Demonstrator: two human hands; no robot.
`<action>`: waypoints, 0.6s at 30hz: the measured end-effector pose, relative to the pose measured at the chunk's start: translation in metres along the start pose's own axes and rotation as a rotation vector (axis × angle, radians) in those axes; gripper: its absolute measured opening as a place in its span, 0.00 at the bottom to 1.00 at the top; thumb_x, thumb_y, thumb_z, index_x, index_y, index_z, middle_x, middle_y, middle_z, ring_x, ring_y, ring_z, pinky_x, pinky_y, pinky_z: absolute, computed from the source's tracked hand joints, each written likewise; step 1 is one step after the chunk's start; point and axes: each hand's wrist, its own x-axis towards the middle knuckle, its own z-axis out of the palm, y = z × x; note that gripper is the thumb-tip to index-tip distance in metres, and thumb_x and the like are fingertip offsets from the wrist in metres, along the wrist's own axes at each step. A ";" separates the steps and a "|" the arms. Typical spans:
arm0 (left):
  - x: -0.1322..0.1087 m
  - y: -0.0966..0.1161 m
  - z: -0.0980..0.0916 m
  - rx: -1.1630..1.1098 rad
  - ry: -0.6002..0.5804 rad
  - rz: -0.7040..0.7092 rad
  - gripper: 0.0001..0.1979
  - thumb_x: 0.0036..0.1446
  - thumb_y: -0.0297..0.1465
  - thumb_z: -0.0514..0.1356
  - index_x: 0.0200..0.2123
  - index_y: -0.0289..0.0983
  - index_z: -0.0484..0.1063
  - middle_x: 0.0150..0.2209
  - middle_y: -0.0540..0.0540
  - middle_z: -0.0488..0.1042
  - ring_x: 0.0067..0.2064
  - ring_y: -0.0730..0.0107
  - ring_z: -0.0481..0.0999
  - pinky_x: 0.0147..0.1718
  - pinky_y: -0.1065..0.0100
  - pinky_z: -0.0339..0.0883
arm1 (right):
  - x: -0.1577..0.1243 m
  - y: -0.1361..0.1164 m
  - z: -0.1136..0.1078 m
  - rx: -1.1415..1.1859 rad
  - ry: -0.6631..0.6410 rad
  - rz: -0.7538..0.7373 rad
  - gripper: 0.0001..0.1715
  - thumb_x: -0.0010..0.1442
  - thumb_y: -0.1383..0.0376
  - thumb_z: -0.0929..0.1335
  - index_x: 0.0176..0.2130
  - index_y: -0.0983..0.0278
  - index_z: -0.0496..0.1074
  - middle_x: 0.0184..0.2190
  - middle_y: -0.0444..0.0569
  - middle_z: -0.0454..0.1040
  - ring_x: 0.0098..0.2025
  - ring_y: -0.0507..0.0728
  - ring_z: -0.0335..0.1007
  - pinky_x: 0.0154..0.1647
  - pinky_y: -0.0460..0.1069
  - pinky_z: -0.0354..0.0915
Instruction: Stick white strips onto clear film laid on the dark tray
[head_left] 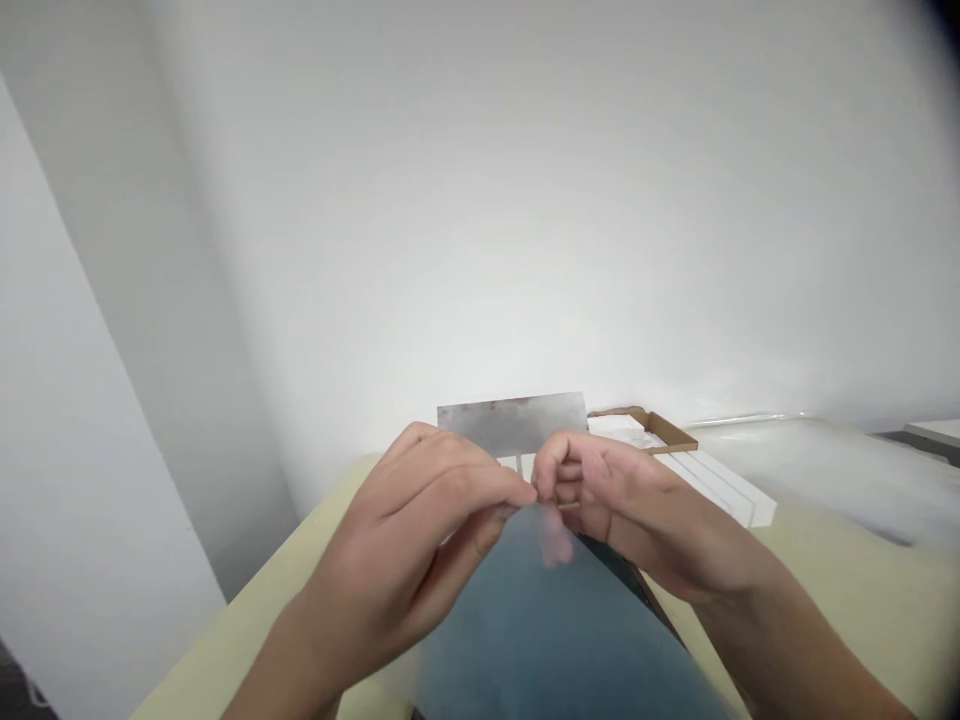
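Observation:
My left hand (420,540) and my right hand (622,510) meet at the middle of the view, fingertips nearly touching. Each pinches the upper edge of a thin, clear film (540,620) between thumb and fingers. The film hangs toward me and looks blue-grey, probably from a dark, flat panel behind it. Its lower part runs out of view. A brushed metal plate (510,422) with reddish marks stands just beyond my hands, its lower part hidden behind them.
A white grooved board (712,480) and a brown cardboard frame (667,432) lie beyond my right hand. A cloudy plastic sheet (817,470) lies farther right on the cream table (847,590). White walls rise behind and left of the table.

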 end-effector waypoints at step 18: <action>0.000 0.006 0.006 0.139 0.131 0.002 0.19 0.64 0.12 0.54 0.44 0.41 0.75 0.51 0.43 0.63 0.49 0.64 0.69 0.46 0.61 0.69 | -0.018 -0.016 -0.003 -0.487 0.019 0.065 0.24 0.78 0.52 0.60 0.32 0.61 0.60 0.29 0.40 0.57 0.32 0.52 0.52 0.31 0.49 0.51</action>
